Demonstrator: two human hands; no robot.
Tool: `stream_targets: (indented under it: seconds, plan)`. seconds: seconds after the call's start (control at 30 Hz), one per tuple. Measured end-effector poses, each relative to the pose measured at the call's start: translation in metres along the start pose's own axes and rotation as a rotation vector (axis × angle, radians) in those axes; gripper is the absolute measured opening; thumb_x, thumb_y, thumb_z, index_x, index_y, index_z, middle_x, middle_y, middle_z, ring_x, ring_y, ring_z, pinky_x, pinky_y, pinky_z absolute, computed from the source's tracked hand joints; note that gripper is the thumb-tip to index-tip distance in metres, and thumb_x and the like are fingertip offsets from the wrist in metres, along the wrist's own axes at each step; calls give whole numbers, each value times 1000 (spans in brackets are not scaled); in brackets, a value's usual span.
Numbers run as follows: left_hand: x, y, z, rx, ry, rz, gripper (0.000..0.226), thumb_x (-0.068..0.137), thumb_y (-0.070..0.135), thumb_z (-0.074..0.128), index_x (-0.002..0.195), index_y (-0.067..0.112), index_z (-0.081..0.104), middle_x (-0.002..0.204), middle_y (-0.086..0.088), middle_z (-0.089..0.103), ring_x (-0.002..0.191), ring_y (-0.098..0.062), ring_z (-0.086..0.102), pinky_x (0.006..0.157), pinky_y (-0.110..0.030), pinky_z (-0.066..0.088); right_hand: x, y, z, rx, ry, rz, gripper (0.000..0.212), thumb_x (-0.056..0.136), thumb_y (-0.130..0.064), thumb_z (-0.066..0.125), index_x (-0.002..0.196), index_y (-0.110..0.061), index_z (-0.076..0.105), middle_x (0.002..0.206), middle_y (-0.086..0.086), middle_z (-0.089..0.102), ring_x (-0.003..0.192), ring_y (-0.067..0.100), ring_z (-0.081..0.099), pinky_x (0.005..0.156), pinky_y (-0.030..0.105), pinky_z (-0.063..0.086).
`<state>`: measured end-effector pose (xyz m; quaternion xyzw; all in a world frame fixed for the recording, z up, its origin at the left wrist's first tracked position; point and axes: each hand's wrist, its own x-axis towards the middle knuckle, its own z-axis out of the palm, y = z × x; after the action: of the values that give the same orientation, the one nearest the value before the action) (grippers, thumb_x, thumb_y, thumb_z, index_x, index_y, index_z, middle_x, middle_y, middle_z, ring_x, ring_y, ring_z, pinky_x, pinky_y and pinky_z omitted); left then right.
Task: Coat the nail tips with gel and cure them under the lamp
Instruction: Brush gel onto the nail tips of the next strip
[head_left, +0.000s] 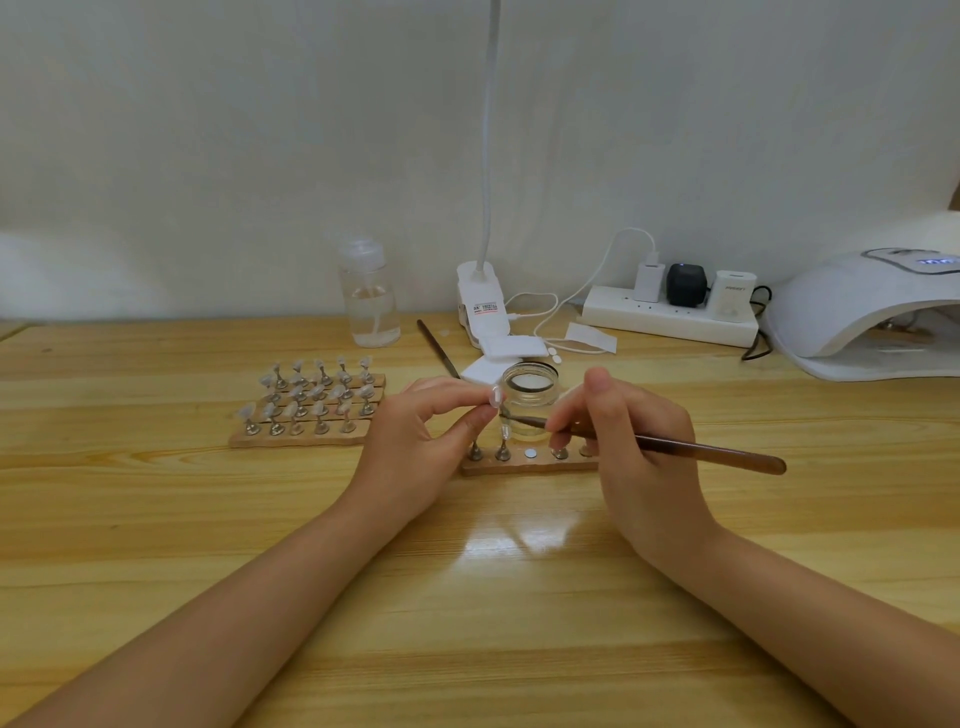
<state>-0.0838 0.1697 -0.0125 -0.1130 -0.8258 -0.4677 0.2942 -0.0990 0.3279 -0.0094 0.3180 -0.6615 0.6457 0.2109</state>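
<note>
The near half of the counter lies open apart from the person's two forearms, which cross it toward the middle. Between them a bare strip runs up to the small wooden stand, which blocks the way just beyond the hands. Directly behind it stands the glass jar, with white pads and the lamp clip farther back. On the left, the filled racks and the clear bottle crowd the far side. On the right, bare wood stretches to the curing lamp and the power strip.
</note>
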Motion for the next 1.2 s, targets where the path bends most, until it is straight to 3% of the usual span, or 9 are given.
stream_targets:
  seconds: [0.2, 0.5, 0.67, 0.9, 1.07, 1.2]
  plan:
    - [-1, 0, 0, 34, -15, 61, 26, 77, 6, 68, 91, 28, 66, 85, 19, 64, 90, -7, 61, 86, -25, 46, 2, 1, 0, -97, -19, -28, 32, 90, -33, 36, 70, -24, 58, 65, -8, 60, 66, 1, 58, 59, 7, 38]
    - [-1, 0, 0, 30, -18, 57, 30, 77, 4, 68, 94, 29, 65, 86, 16, 64, 93, -15, 60, 88, -38, 46, 1, 0, 1, -49, 1, 19, 38, 87, -39, 37, 61, -22, 60, 55, -9, 59, 59, 1, 59, 57, 9, 40]
    - [-2, 3, 0, 16, -29, 31, 26, 79, 7, 67, 91, 30, 66, 87, 15, 65, 94, -13, 60, 90, -34, 45, 0, -1, -1, 33, 15, 42, 43, 85, -40, 38, 56, -18, 61, 50, 0, 59, 51, 8, 57, 54, 22, 44]
    - [-3, 6, -1, 17, -49, -21, 22, 79, 5, 67, 87, 26, 69, 86, 16, 64, 96, -12, 58, 92, -32, 43, 2, 1, -2, -92, 29, -22, 38, 90, -32, 36, 65, -16, 60, 61, -6, 59, 58, -2, 54, 57, 7, 37]
    - [-3, 8, -1, 32, -58, -14, 23, 79, 6, 68, 87, 27, 68, 83, 17, 63, 94, -12, 57, 92, -33, 42, 2, 2, 0, -103, 16, -7, 35, 89, -33, 37, 66, -21, 60, 64, -5, 61, 66, 3, 59, 63, 9, 41]
    - [-3, 8, -1, 51, -58, -2, 21, 78, 5, 68, 89, 23, 69, 83, 17, 62, 92, -9, 57, 91, -36, 42, 2, 1, 0, -67, 22, 24, 38, 87, -38, 38, 61, -21, 61, 57, -6, 60, 59, 1, 58, 56, 8, 39]
